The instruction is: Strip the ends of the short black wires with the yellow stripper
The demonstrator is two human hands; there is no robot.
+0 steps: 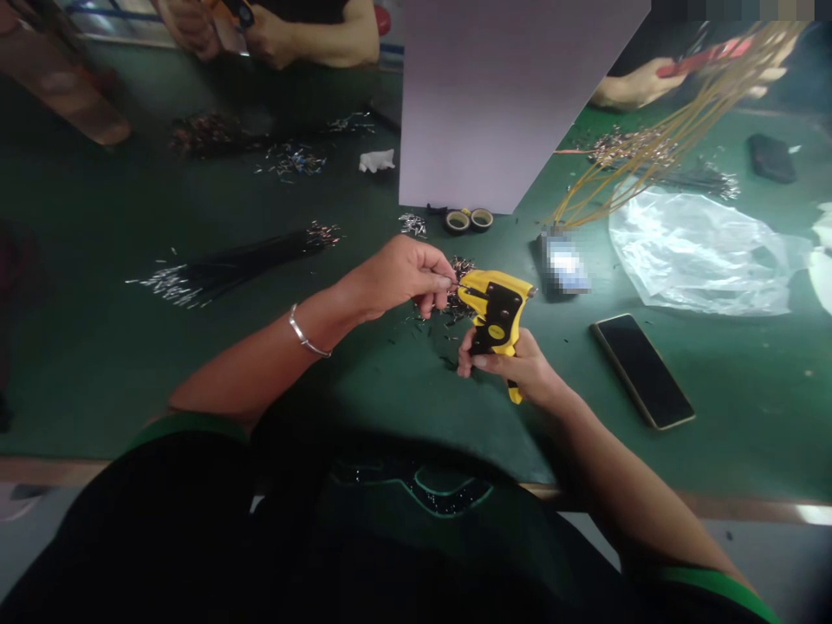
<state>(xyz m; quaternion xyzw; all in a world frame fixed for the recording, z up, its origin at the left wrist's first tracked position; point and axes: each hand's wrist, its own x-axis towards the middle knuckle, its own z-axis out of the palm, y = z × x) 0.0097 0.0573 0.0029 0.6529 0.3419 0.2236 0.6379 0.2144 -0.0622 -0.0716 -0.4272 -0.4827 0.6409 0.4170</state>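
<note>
Here we are, a thin wire right at the mouth of the yellow tool!
From the left, we see a bundle of black wires [243, 264] lying on the green table [383, 381], then our left hand [406, 276], thumb and fingertips pinching the thin wire [458, 284] at the yellow tool [497, 308]; the wire's far end is too small to make out. Dark scraps [461, 308] lie beneath and beside the tool, so some cutting or stripping looks done, while this wire seems mid-way; how many in the bundle are finished, we cannot tell. Our right hand [529, 368] wraps the tool's handles, though how hard they're squeezed is unclear. Farther right, a phone [643, 373] lies on the table, near a clear plastic bag [708, 251].
</note>
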